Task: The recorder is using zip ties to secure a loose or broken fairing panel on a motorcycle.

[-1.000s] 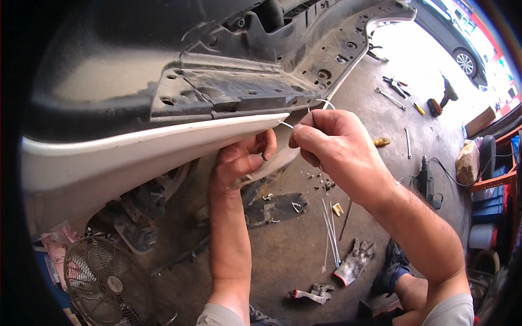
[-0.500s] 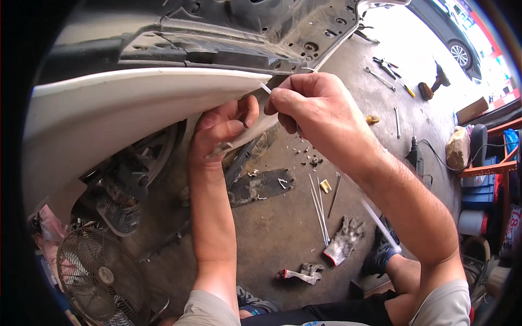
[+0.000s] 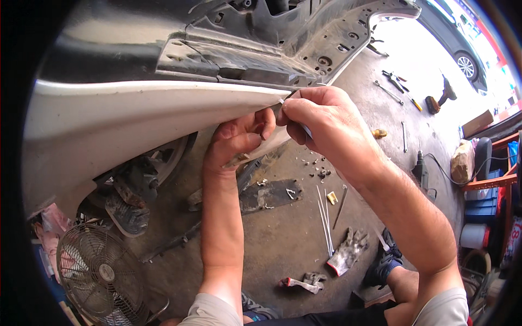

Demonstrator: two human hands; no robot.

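Note:
My right hand [image 3: 318, 117] pinches a thin white plastic cable tie [image 3: 383, 239] close to the pointed end of a white car body panel [image 3: 163, 103]. The tie's tip shows just past my fingers, against the panel's corner. Its long tail runs behind my right forearm and comes out below it. My left hand [image 3: 239, 138] is curled just under the panel's lower edge, its thumb and index finger bent near one another. What its fingers grip, if anything, is hidden. A second white panel piece [image 3: 277, 142] hangs behind my left fingers.
A dark car underbody part [image 3: 244, 57] lies above the panel. Below on the floor are white strips [image 3: 325, 223], gloves [image 3: 348, 252], and a black plate [image 3: 272, 196]. A fan [image 3: 100, 274] stands lower left; a cordless drill [image 3: 443, 96] and a corded drill [image 3: 420, 168] lie right.
The whole view has shifted, so panel and hands appear lower and further right. My right fingers have closed in on the panel's tip, and less of the tie shows beyond them.

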